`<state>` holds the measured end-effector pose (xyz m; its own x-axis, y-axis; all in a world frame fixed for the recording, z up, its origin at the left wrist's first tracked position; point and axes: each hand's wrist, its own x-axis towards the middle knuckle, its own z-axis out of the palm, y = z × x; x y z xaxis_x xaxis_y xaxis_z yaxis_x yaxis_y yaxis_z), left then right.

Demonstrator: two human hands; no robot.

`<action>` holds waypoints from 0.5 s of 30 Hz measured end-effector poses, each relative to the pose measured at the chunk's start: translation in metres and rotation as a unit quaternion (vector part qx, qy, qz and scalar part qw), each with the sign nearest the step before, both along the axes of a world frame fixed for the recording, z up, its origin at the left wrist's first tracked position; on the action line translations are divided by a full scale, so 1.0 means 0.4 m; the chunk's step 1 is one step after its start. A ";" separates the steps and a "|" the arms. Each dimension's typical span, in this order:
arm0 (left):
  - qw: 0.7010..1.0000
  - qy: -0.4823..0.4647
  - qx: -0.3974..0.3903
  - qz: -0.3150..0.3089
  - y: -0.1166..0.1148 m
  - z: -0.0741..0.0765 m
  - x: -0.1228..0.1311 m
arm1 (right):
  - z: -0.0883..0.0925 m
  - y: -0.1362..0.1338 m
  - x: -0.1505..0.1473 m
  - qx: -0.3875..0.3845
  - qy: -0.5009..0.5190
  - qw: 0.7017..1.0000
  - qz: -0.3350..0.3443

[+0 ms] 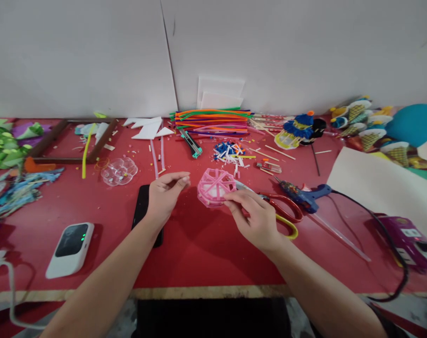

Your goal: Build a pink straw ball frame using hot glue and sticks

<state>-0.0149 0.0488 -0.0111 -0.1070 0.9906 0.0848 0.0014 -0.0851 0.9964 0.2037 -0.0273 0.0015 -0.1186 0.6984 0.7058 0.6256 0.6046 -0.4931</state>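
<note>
A small pink wheel-like craft piece, with spokes across its top and an openwork side, is held just above the red table by my right hand. Thumb and fingers pinch its right edge. To its left, apart from it, my left hand has thumb and forefinger pressed together; whatever may be between the tips is too small to make out. Under the left wrist lies a black phone. Scissors with red and yellow handles lie partly behind my right hand.
A blue glue gun with its cable lies right of the scissors. Behind are a utility knife, colourful pipe cleaners and cut bits. A clear flower-shaped tray and a white device sit left.
</note>
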 end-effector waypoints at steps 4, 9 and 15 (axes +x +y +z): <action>1.000 0.009 0.012 -0.001 0.006 -0.002 -0.005 | -0.007 0.004 -0.004 -0.002 0.000 1.000 0.002; 0.999 0.023 0.032 -0.001 0.019 -0.001 -0.007 | -0.011 0.009 -0.006 0.005 0.010 1.000 0.009; 0.994 0.104 0.034 -0.012 0.022 0.023 -0.004 | -0.004 0.005 -0.003 -0.008 0.008 1.000 0.014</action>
